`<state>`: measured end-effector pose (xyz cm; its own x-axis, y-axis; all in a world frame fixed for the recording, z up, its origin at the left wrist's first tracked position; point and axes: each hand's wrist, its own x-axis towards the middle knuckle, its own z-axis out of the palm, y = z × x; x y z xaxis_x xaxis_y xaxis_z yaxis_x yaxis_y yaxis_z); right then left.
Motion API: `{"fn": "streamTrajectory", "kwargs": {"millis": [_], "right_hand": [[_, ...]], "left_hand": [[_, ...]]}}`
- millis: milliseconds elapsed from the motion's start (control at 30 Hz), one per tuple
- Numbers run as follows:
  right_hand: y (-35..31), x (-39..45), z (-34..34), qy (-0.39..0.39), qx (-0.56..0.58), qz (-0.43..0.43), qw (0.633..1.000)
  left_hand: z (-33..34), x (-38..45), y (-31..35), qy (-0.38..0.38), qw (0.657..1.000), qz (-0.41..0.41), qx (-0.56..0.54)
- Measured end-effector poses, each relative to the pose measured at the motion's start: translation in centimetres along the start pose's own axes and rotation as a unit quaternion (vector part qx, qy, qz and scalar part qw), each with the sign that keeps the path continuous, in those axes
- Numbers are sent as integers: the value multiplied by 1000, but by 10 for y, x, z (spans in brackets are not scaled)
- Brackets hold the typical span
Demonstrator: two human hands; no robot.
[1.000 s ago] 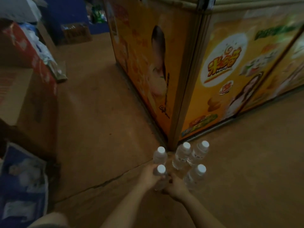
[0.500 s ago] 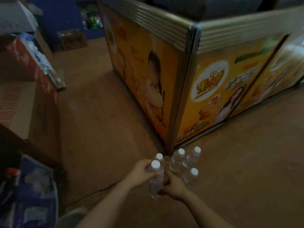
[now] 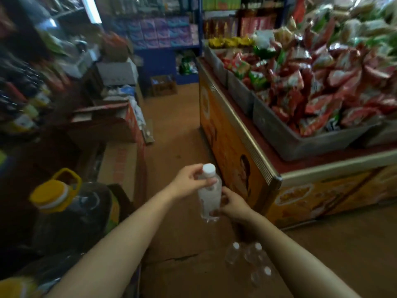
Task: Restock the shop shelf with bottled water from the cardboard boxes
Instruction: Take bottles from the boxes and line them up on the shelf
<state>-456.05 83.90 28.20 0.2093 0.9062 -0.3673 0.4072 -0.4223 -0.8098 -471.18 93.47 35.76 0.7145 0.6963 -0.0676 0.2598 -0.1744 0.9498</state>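
A clear water bottle (image 3: pixel 209 195) with a white cap stands upright in the air between my hands. My left hand (image 3: pixel 190 182) grips its neck just under the cap. My right hand (image 3: pixel 231 204) holds its lower body from the right. Three more white-capped water bottles (image 3: pixel 249 258) stand on the brown floor below my right forearm, near the corner of the orange chest freezer (image 3: pixel 238 155). Open cardboard boxes (image 3: pixel 120 166) sit at the left of the aisle.
Grey trays of red snack bags (image 3: pixel 311 91) cover the freezer top at right. A dark oil jug with a yellow cap (image 3: pixel 62 198) stands at the near left. Crowded shelves (image 3: pixel 163 32) line the left side and back. A brown floor aisle (image 3: pixel 171 130) runs between.
Both hands have lifted one bottle from the floor cluster up to about freezer-top height. The view has swung upward from the floor, showing the shelves and snack trays.
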Motion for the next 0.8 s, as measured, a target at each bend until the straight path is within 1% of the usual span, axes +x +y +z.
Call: {"fn": "streamTrajectory", "kwargs": {"millis": [67, 167, 300, 367, 467, 567, 667, 800], "right_hand": [[-49, -10, -15, -3, 3, -31, 999], [-118, -31, -32, -8, -9, -80, 997], [-193, -63, -50, -27, -2, -149, 988], [-224, -79, -57, -35, -7, -183, 982], [-268, -103, -59, -51, -5, -218, 975], [-309, -128, -54, -70, -9, -259, 963], [-347, -151, -39, -79, -20, -290, 954], [-386, -176, 2, -106, -44, -321, 940]], "left_hand": [[-31, -8, 60, 20, 1000, 11, 3], [-68, -29, 138, 71, 997, 18, -13], [-99, -64, 214, 150, 988, 22, -19], [-112, -81, 244, 187, 981, 20, -42], [-126, -113, 279, 270, 961, 32, -57], [-132, -148, 309, 362, 930, 34, -64], [-144, -188, 326, 404, 913, 34, -48], [-171, -252, 326, 441, 897, 10, -17]]}}
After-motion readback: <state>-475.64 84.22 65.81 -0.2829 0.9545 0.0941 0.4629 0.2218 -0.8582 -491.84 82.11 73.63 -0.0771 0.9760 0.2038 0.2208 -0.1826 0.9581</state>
